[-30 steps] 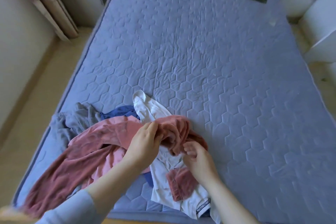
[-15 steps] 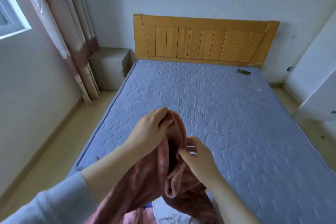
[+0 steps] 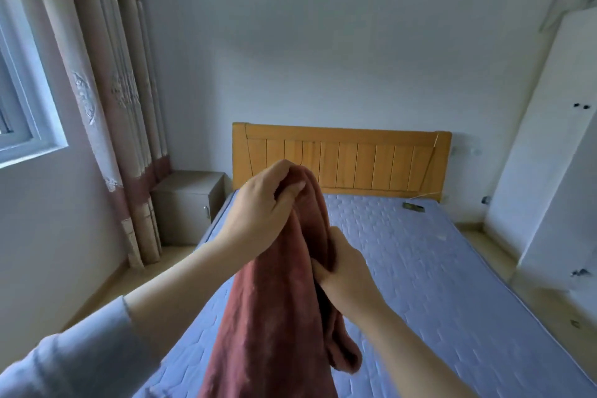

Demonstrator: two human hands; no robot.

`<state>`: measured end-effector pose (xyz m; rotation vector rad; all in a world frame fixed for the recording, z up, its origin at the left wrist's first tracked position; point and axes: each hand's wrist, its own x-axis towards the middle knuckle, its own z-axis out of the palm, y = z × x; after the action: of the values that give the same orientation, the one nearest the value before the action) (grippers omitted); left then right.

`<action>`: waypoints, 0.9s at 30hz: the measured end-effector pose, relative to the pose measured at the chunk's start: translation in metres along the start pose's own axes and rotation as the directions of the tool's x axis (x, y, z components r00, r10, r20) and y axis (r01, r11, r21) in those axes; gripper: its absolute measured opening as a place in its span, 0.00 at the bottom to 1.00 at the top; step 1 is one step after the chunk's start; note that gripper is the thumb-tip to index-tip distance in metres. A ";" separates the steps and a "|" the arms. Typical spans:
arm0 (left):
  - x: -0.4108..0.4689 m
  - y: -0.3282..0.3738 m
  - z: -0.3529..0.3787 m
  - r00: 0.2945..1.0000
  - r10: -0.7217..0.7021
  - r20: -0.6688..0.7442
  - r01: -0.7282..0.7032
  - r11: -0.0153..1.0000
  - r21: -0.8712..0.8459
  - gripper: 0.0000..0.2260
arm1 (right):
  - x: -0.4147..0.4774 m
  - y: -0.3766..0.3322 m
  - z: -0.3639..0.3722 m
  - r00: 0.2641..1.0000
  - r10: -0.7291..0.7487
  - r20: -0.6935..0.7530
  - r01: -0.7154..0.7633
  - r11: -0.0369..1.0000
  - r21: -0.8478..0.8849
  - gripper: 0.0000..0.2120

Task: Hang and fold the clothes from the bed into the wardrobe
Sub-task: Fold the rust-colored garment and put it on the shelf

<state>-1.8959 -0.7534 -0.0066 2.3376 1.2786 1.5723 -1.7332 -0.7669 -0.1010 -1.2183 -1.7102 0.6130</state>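
Observation:
A dusty-red fleece garment [image 3: 277,317] hangs lifted in front of me over the blue quilted bed [image 3: 436,268]. My left hand [image 3: 261,207] grips its top fold, fingers curled over the cloth. Lower and to the right, my right hand [image 3: 342,271] pinches a fold of the same garment. The rest of the clothes pile is out of view below the frame. A white wardrobe [image 3: 555,145] stands along the right wall, doors closed.
A wooden headboard [image 3: 371,158] backs the bed. A grey nightstand [image 3: 187,203] and a striped curtain [image 3: 113,107] stand at the left, beside a window. A small dark object [image 3: 413,207] lies near the headboard on the mattress.
Both hands have lifted the red garment off the pile and raised it higher. My view has tilted up from the mattress to the headboard and wall.

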 end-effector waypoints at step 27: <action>0.027 -0.025 -0.012 0.940 -0.064 0.335 0.016 0.989 0.145 0.29 | 0.079 -0.082 -0.113 0.914 -0.399 0.080 0.401 0.851 -0.339 0.03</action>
<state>-1.9160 -0.7240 0.0081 2.5025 1.3769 1.0337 -1.6776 -0.7383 0.0466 -1.0405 -2.0623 0.0575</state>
